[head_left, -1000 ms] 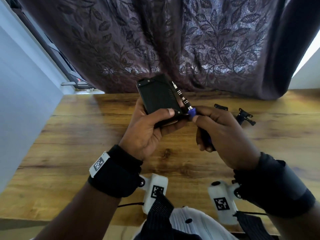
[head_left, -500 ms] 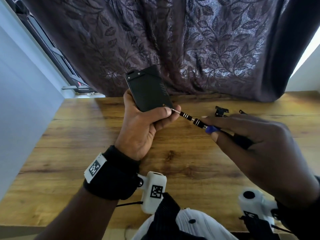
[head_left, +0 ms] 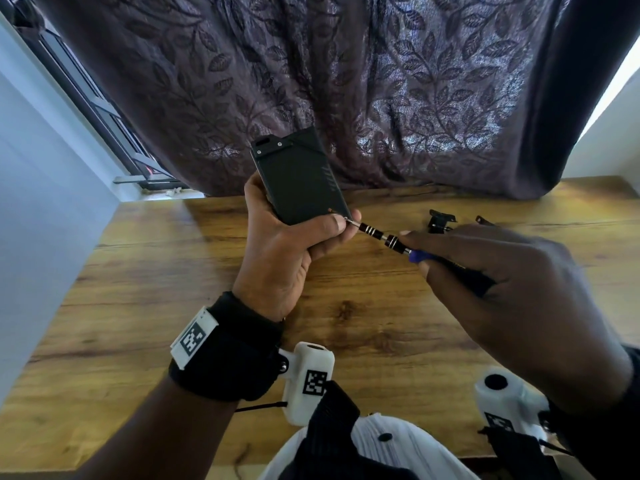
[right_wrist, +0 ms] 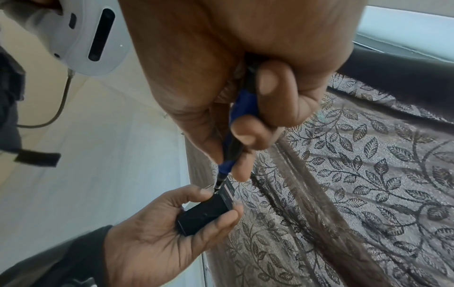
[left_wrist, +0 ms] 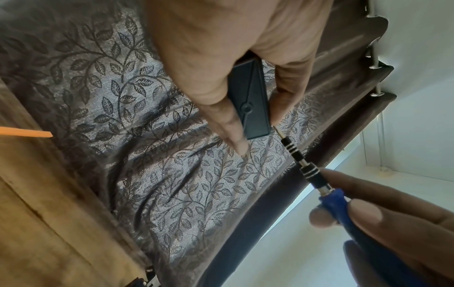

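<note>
Left hand [head_left: 277,258] grips the box [head_left: 301,178] above the table [head_left: 138,306] far edge, fingers curled round it. Right hand [head_left: 502,289] pinches the screwdriver [head_left: 384,239]; its tip meets the box's lower corner.

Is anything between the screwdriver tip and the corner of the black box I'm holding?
Nothing visible does. The screwdriver in the right hand has its tip at the lower corner of the black box. The left hand grips the box, its thumb tip close beside the bit but not across it.
</note>
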`<state>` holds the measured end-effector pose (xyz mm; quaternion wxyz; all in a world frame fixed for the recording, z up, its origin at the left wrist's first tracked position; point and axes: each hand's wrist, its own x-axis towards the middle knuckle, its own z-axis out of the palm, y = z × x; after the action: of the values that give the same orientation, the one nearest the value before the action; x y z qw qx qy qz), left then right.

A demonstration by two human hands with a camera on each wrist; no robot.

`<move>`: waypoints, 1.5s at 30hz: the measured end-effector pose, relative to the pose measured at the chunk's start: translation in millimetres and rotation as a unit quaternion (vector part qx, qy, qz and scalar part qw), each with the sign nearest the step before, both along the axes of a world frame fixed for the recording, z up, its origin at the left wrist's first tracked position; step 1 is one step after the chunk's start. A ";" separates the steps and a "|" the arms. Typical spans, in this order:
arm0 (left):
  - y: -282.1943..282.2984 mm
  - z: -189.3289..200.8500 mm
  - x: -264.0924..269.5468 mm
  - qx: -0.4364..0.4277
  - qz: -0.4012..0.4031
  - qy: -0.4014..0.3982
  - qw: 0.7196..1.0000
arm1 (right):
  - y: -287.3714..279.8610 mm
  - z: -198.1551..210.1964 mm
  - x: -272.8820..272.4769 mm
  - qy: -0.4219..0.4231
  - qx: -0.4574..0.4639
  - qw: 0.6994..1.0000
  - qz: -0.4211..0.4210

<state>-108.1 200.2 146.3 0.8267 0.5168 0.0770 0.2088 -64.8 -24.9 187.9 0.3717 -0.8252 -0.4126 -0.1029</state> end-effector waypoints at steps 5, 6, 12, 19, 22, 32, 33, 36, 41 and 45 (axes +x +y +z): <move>2.4 -0.6 1.1 -0.015 -0.004 0.024 1.000 | 5.6 12.7 -2.3 -0.098 -0.123 0.987 -0.022; 3.1 -0.2 1.0 -0.024 -0.008 0.033 0.999 | 7.1 16.7 -2.4 -0.104 -0.158 0.981 -0.030; 12.6 3.8 4.4 -0.048 -0.044 0.037 0.997 | 14.7 32.5 4.6 -0.105 -0.244 0.964 -0.024; 13.6 16.2 6.9 -0.061 -0.031 0.012 0.998 | 11.5 30.8 3.1 -0.151 -0.123 0.981 0.024; 11.2 20.9 7.0 -0.022 -0.046 0.002 0.999 | 11.9 28.5 2.8 -0.163 -0.125 0.978 0.024; -2.1 16.9 8.0 -0.013 -0.022 0.005 1.000 | 16.9 36.3 -0.7 -0.097 -0.164 0.981 -0.028; -3.2 17.7 7.7 -0.008 -0.022 0.009 1.000 | 18.3 36.3 0.9 -0.056 -0.152 0.986 -0.039; -5.0 17.9 6.2 0.001 -0.026 0.016 1.000 | 18.1 37.9 6.8 0.015 -0.148 0.988 -0.040; -5.5 18.5 4.6 -0.014 -0.022 0.011 1.000 | 12.4 39.1 6.7 -0.045 -0.192 0.980 -0.023; -6.8 19.8 5.2 -0.002 -0.018 0.012 1.000 | 12.1 35.8 2.5 -0.068 -0.171 0.980 -0.072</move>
<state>-102.8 193.5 166.2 0.8306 0.5186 0.0780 0.1875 -62.4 -12.8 223.7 0.1874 -0.8956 -0.3874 -0.1130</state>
